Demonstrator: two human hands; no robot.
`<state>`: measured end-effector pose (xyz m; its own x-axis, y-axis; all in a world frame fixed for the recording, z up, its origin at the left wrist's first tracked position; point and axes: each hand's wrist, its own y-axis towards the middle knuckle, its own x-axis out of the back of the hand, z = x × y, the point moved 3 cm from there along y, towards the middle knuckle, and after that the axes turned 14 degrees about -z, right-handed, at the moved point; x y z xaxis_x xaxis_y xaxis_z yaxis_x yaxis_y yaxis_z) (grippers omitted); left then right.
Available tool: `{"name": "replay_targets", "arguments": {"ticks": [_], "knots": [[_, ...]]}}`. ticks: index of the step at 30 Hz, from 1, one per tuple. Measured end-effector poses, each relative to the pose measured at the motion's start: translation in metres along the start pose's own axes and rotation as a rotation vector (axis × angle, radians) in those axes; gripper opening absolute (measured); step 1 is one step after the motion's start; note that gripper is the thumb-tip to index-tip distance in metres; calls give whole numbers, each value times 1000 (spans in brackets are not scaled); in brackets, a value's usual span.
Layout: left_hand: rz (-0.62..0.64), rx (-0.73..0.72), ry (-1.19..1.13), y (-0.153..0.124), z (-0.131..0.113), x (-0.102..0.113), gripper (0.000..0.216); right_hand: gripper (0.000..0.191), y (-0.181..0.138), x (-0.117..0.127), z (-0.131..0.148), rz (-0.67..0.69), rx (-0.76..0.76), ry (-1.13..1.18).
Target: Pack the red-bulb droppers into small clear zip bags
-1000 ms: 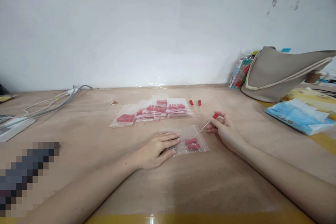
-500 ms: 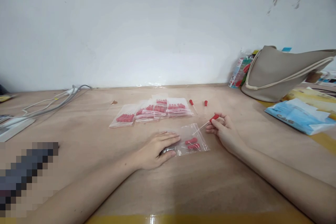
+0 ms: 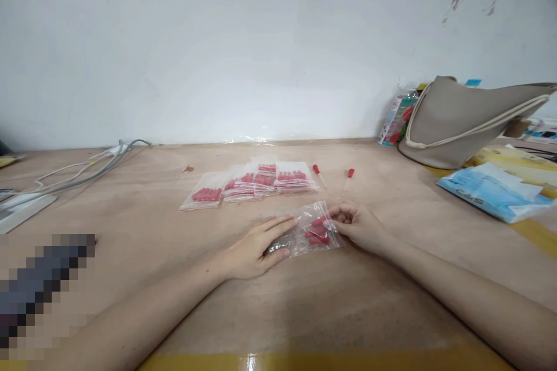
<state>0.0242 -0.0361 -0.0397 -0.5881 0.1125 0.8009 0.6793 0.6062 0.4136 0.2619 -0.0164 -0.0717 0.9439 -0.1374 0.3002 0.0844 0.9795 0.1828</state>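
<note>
My left hand (image 3: 259, 248) lies flat with fingers spread, pressing the left part of a clear zip bag (image 3: 297, 249) onto the table. Inside the bag are several droppers with red bulbs (image 3: 317, 239) and thin clear stems. At the bag's right end, my right hand (image 3: 354, 225) pinches another dropper (image 3: 319, 221) by its red bulb; most of it is within the bag. Behind the bag lie two loose droppers, the left one (image 3: 317, 169) and the right one (image 3: 350, 173). Filled zip bags of droppers (image 3: 255, 179) sit in overlapping stacks beyond my left hand.
A grey drawstring bag (image 3: 461, 122) stands at the back right beside a clear plastic pack (image 3: 397, 119). Nearer lies a blue tissue packet (image 3: 491, 188). Cables (image 3: 87, 171) and a white power strip (image 3: 28, 213) are at the left. A wall (image 3: 261, 58) bounds the table behind.
My right hand has moved left and down to the bag's mouth, carrying the dropper inside. The right loose dropper has shifted slightly right and now tilts. My left hand stays on the bag.
</note>
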Motion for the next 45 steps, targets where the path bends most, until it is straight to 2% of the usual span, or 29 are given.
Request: {"name": "replay_targets", "arguments": {"ticks": [3,6,9,11,13,14,16,18,19,22,24,27,30,32,36,40,42,45], "knots": [[6,-5,18,0,0,0,53,26,0,-4,-2,-22,37,-52],[14,1,33,0,0,0,52,24,-3,-8,7,19,169,-81],[38,16,54,-1,1,-1,49,24,3,0,13,31,226,-155],[50,21,66,-1,2,-2,47,23,17,19,11,-122,191,-297],[54,24,69,-2,4,-2,46,25,37,44,5,-358,183,-519],[54,24,66,-2,4,-2,47,31,48,56,1,-442,169,-629],[44,25,56,-2,5,-3,48,51,69,75,-9,-499,69,-825],[22,27,43,-3,5,-2,49,61,87,85,-17,-457,-63,-958],[11,29,38,-3,5,-2,50,60,94,86,-20,-416,-113,-1007],[-24,33,20,-3,5,-2,47,34,105,84,-19,-297,-191,-1049],[-38,32,15,-4,5,-1,45,17,104,79,-13,-278,-223,-916],[-32,43,25,-5,6,-2,43,4,90,66,-3,-365,-253,-429],[-17,39,21,-5,6,-2,44,7,68,47,1,-452,-257,71],[-15,34,17,-4,5,-2,43,15,53,33,0,-474,-259,254],[-21,35,19,-4,4,-2,43,19,36,14,-4,-498,-275,483],[-26,27,25,-3,3,-1,42,19,23,6,1,-513,-400,611],[-33,26,26,-3,2,-1,43,21,17,1,4,-466,-450,642],[-54,19,13,-2,1,1,51,23,10,-5,7,-284,-434,613]]}}
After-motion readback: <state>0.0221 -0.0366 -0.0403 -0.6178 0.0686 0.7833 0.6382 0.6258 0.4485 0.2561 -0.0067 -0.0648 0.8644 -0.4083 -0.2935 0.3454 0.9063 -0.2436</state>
